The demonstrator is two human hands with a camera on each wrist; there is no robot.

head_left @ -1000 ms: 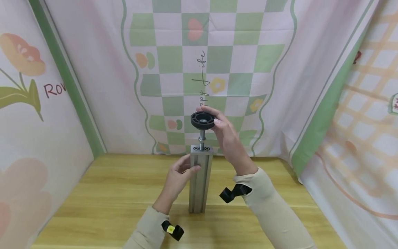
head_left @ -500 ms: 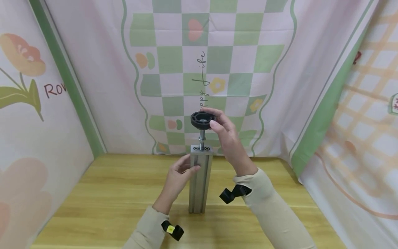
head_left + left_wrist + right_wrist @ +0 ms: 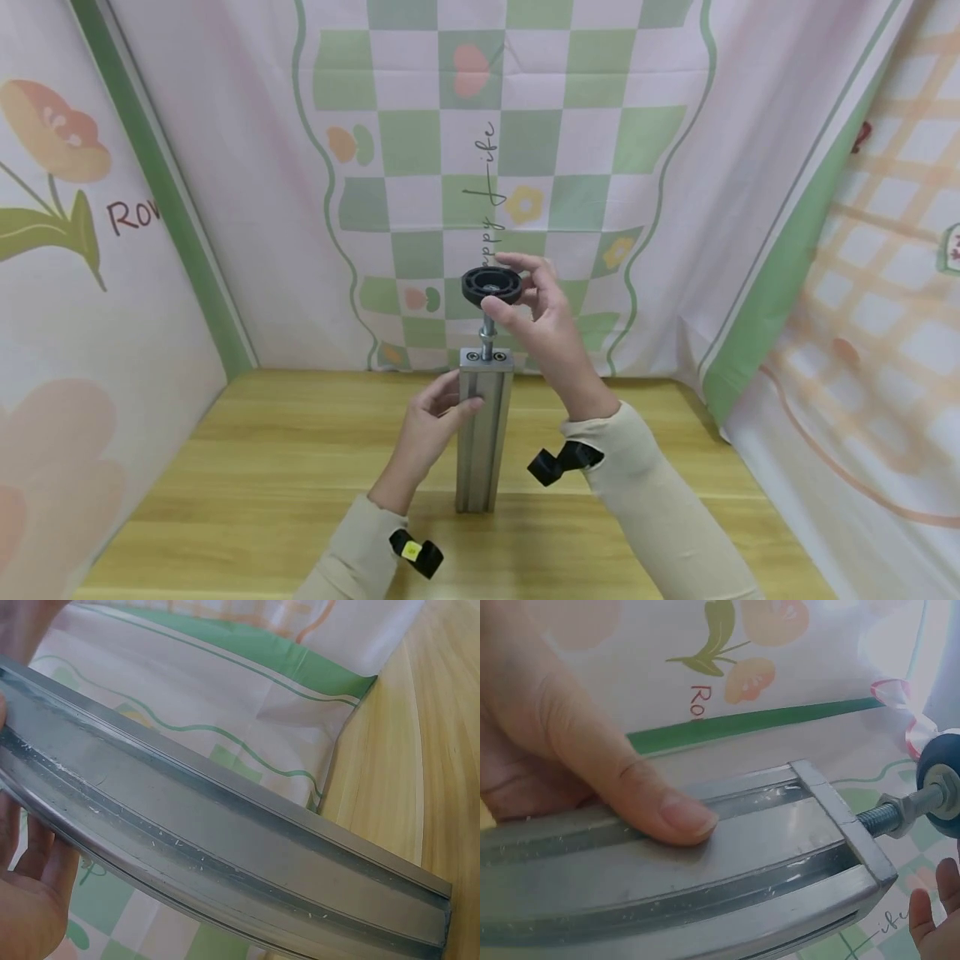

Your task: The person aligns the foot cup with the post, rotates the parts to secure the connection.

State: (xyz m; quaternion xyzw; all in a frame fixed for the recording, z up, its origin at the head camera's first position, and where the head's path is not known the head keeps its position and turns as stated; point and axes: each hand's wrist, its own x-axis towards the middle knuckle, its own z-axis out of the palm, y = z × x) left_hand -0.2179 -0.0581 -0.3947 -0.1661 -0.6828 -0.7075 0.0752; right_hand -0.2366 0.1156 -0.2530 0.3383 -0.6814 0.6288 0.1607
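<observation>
A silver aluminium profile [image 3: 480,450] stands upright on the table, with an end plate [image 3: 486,360] on top. My left hand [image 3: 429,427] holds the profile near its upper end, the thumb [image 3: 679,814] lying flat along one face in the right wrist view. From the end plate rises a threaded rod with a hex nut [image 3: 905,814], topped by a black round levelling foot [image 3: 480,296]. My right hand [image 3: 557,337] grips the foot's rim from the right, thumb in front and fingers behind. In the left wrist view the profile [image 3: 225,829] crosses diagonally.
The wooden table [image 3: 285,483] reaches back to a checked green and white cloth [image 3: 412,142]. Printed cloths also hang at left and right. Black bands with camera mounts [image 3: 416,554] sit on both sleeves.
My right thumb has slid leftward along the front of the foot's rim, and the fingers have shifted behind it. The left hand and the profile stay in place.
</observation>
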